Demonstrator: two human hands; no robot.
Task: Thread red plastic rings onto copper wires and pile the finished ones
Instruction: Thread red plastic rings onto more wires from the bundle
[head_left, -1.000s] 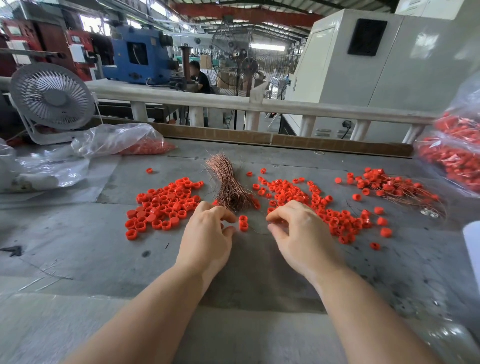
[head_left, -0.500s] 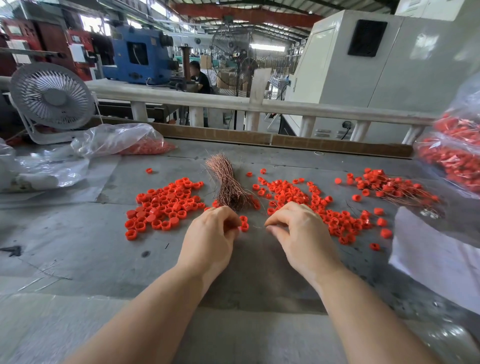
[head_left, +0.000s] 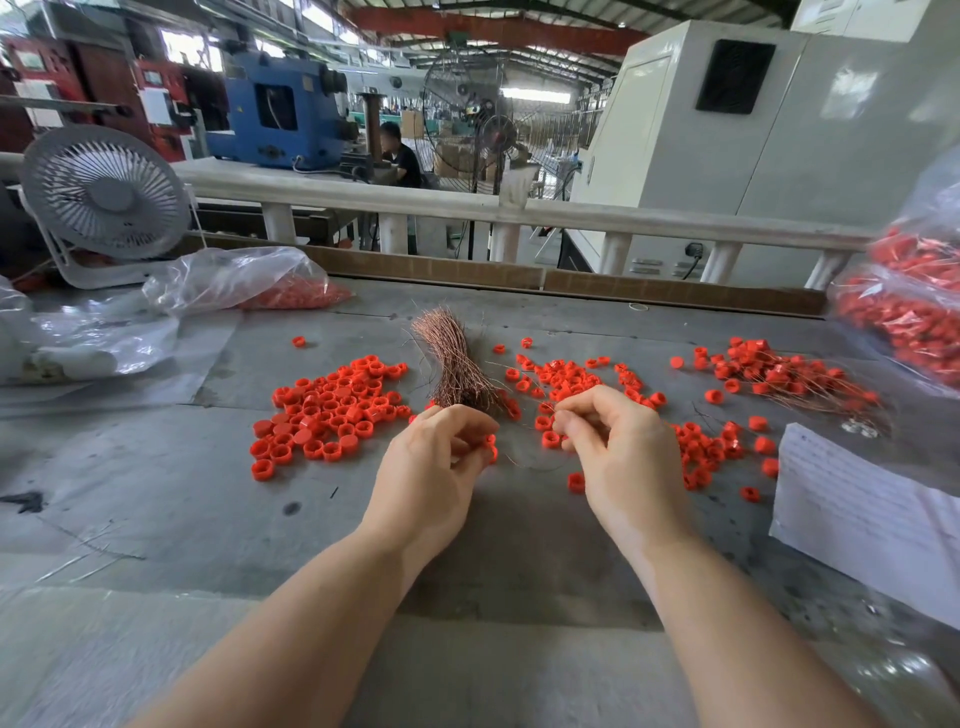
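While left fingers (head_left: 470, 447) pinch a ring (head_left: 491, 451), wire (head_left: 524, 464) trails right.

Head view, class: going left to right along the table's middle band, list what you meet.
Left heap of red rings → bundle of copper wires → middle scatter of rings → pile of finished ringed wires → bag of red parts.

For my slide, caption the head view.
Left hand holds a red ring; right hand pinches a copper wire.

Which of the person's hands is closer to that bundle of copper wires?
Left. The left hand sits just below the copper wire bundle, nearly touching its base; the right hand is off to the bundle's right, among loose red rings.
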